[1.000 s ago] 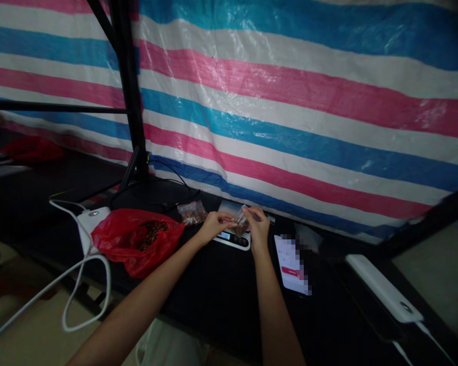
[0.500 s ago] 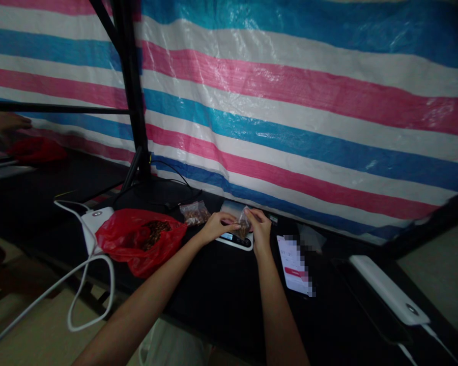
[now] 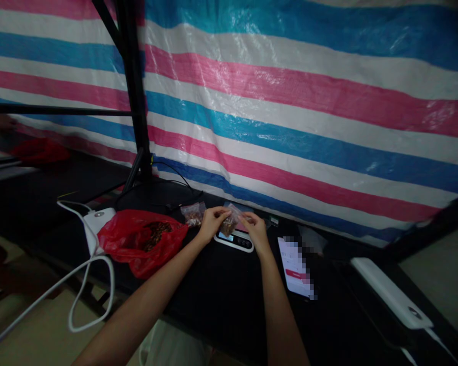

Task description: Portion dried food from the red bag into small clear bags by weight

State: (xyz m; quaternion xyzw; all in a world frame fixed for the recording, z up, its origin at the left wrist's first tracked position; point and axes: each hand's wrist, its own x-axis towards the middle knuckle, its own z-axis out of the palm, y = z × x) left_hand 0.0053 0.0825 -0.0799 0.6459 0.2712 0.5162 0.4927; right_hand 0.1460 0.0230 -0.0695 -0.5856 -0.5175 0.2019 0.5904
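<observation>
Between my two hands is a small clear zip bag (image 3: 229, 223) with brown bits inside, held above a white digital scale (image 3: 234, 241) whose display is lit. My left hand (image 3: 212, 221) pinches the bag's left side. Fingers of my right hand (image 3: 254, 226) are closed on its upper right edge. Just left of my left hand, another filled clear bag (image 3: 193, 213) lies on the black table (image 3: 221, 290). Farther left sits an open red plastic bag (image 3: 137, 244) holding loose brown pieces (image 3: 156, 235).
A phone (image 3: 294, 269) with a lit screen lies right of the scale. Beyond it are a clear bag (image 3: 312, 238) and a white power bank (image 3: 391, 292) with cables. A white device (image 3: 95, 226) with a looping cable (image 3: 112, 284) stands left. Striped sheeting (image 3: 290, 117) hangs behind.
The filled bag has shifted left and tilted over the scale, with my hands following. More of the scale's front now shows. At far left, another person's hand has moved back.
</observation>
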